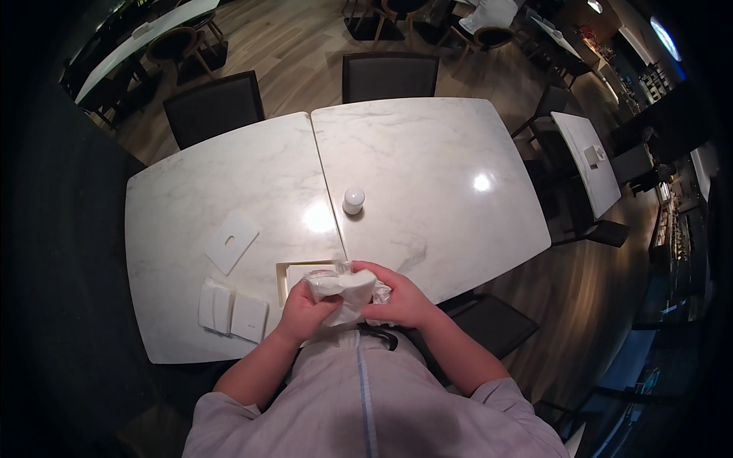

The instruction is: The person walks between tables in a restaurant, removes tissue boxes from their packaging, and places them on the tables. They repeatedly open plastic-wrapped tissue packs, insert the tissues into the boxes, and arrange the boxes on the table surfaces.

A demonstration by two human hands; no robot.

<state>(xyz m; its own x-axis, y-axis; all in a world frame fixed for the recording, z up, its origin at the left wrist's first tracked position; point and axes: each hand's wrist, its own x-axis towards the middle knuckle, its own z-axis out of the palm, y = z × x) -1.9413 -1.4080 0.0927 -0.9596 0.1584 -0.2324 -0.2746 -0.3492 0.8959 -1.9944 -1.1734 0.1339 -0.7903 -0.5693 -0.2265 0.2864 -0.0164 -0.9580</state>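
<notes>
Between my two hands, just in front of my body, is a bundle of white paper napkins [346, 297], partly in crinkled clear plastic wrap. My left hand [304, 314] grips its left side, with the thumb across the front. On the other side my right hand [404, 297] holds the bundle along with some bunched plastic wrap [381, 293]. Behind the hands sits an open white box [282, 284], its inside partly hidden by them. To the left lie wrapped packs of napkins [215, 306] and another white pack [249, 318]. A flat white panel with an oval slot [240, 243] rests farther back.
A white shaker [354, 201] stands near the seam of two joined marble-look tables [424, 154]. Dark chairs [390, 77] line the far side, and another chair [492, 326] is close on my right. A person in white [489, 14] sits in the background.
</notes>
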